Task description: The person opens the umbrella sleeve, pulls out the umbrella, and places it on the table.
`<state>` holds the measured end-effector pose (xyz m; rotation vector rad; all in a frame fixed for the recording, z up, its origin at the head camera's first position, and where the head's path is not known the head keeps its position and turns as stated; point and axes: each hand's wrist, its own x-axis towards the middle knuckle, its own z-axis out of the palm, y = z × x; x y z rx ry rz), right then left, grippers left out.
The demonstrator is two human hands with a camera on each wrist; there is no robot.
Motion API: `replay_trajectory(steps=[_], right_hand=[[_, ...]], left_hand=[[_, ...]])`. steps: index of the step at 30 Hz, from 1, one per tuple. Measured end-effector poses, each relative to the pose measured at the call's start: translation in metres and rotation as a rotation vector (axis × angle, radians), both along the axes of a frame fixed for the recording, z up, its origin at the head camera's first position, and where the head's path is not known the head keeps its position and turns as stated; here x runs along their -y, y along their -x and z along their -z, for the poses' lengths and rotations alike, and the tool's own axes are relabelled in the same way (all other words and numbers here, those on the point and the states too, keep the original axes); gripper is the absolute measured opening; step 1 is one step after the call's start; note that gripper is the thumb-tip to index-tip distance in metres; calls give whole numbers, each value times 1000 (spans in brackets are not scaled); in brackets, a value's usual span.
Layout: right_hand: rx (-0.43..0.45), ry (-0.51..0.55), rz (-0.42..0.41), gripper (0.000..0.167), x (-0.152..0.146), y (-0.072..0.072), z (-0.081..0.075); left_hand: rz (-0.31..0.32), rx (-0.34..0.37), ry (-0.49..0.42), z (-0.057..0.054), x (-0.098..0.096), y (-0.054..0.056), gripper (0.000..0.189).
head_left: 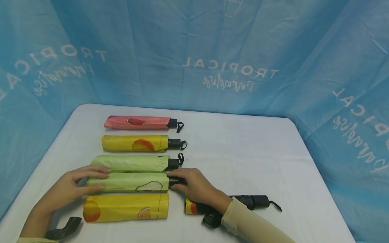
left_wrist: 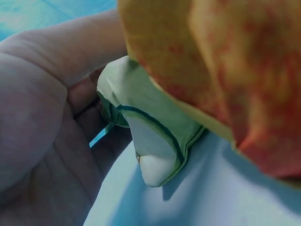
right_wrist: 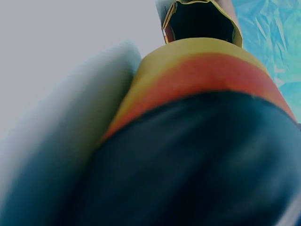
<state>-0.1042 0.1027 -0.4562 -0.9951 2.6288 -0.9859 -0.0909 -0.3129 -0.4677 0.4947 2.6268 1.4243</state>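
Note:
Both hands are at a folding umbrella in a light green sleeve [head_left: 130, 182], printed with an outlined fruit shape. My left hand [head_left: 71, 184] holds its left end, thumb on the near side and fingers on the far side. At the other end, my right hand [head_left: 196, 185] grips the black handle, mostly covering it. Close above lies another green-sleeved umbrella [head_left: 133, 163]. Just below is a yellow sleeve [head_left: 126, 208] with orange prints; its mouth [right_wrist: 202, 21] gapes in the right wrist view. An uncovered black umbrella [head_left: 243, 200] with a yellow-orange end lies under my right forearm.
A yellow-sleeved umbrella [head_left: 135, 143] and a red-sleeved one [head_left: 138, 122] lie farther back, handles to the right. The white table [head_left: 243, 148] has blue printed cloth [head_left: 194, 40] hanging behind and at both sides. Black wrist devices [head_left: 65, 229] sit at both wrists.

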Motion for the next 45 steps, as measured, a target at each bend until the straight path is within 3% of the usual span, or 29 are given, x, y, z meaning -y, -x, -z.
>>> replay_trajectory(steps=[18, 29, 45], right_hand=[[14, 0, 16, 43, -10, 0, 2], [46, 0, 45, 42, -30, -2, -1], [53, -11, 87, 41, -51, -5, -5]], left_hand=[[-23, 4, 25, 3, -2, -2, 33], [-33, 15, 31, -1, -2, -3, 35], [-41, 48, 125, -3, 2, 0, 35]])
